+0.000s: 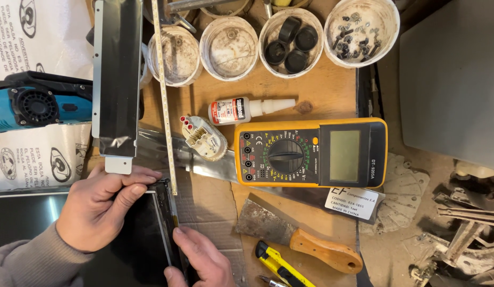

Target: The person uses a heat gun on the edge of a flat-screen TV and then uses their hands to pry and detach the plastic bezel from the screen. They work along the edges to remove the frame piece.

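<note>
A dark flat display panel (143, 234) lies at the lower left of the wooden bench. My left hand (98, 207) rests on its top right corner, fingers curled over the panel's upper edge. My right hand (199, 258) pinches the panel's thin right edge frame (170, 212) from the side. A narrow light strip (163, 95) runs from the top of the view down to that corner. Beside it lies a long metal bracket with black film (117, 79).
A yellow multimeter (311, 154) sits mid-bench, with a glue bottle (247, 109) and a small white connector part (203, 137) above left. A rusty scraper (295, 239) and yellow utility knife (281, 266) lie below. Several white tubs (228, 48) hold caps and screws. A blue power tool (29, 103) lies left.
</note>
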